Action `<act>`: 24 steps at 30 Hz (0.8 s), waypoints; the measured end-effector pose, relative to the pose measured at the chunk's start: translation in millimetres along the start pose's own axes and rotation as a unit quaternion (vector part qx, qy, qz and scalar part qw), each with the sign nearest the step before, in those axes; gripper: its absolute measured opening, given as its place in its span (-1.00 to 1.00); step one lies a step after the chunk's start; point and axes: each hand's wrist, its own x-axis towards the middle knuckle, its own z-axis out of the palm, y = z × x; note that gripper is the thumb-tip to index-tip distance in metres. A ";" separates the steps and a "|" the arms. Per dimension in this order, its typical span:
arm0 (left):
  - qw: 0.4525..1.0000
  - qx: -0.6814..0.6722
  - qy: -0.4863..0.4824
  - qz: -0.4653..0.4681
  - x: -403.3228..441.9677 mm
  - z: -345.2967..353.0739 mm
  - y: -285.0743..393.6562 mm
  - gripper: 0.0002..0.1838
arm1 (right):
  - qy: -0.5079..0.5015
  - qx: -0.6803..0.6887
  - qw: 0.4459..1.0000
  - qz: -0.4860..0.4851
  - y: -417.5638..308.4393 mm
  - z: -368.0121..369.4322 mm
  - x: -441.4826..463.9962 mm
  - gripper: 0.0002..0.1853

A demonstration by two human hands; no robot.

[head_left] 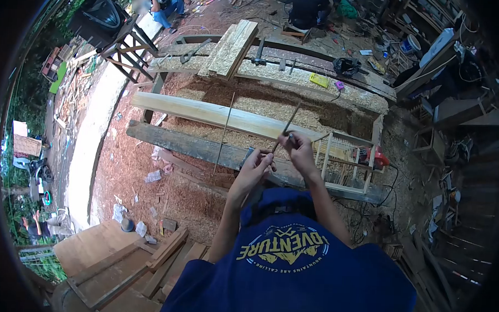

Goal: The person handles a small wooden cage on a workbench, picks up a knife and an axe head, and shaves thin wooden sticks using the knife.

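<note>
A thin wooden stick point(291, 118) slants up and away from my hands over the planks. My left hand point(256, 166) is closed, its fingertips pinching near the stick's lower end. Higher up, my right hand point(300, 150) has its fingers curled round the same stick; a small tip of something shows at its thumb, too small to name. Below both hands runs a weathered grey plank point(189, 147), with a pale plank point(201, 111) beyond it. Another thin stick point(226, 130) lies across these planks, left of my hands. A light wooden frame point(324, 158) rests to the right.
A red power tool point(377, 159) sits by the frame with its cord trailing. Stacked boards point(231, 48), a clamp point(259, 53) and a yellow item point(319, 80) lie on the far bench. Sawdust covers the ground. Other people point(172, 2) are at the back.
</note>
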 end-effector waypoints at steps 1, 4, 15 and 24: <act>1.000 0.013 0.006 -0.008 -5.1 1.4 0.9 -0.78 | 0.015 -0.009 1.000 0.002 -1.8 -5.6 7.1 -0.72; 0.992 0.124 -0.038 0.009 -18.8 -18.9 -7.0 -0.73 | 0.051 -0.033 0.998 -0.002 -9.7 -34.5 27.2 -0.70; 0.999 0.032 0.028 -0.026 -19.9 -23.6 -21.0 -0.70 | -0.007 -0.163 0.987 0.010 2.5 -13.3 -6.1 -0.58; 0.994 -0.086 0.042 -0.059 -23.2 -14.0 -18.2 -0.78 | -0.135 -0.277 0.940 -0.145 22.3 7.1 -37.4 -0.68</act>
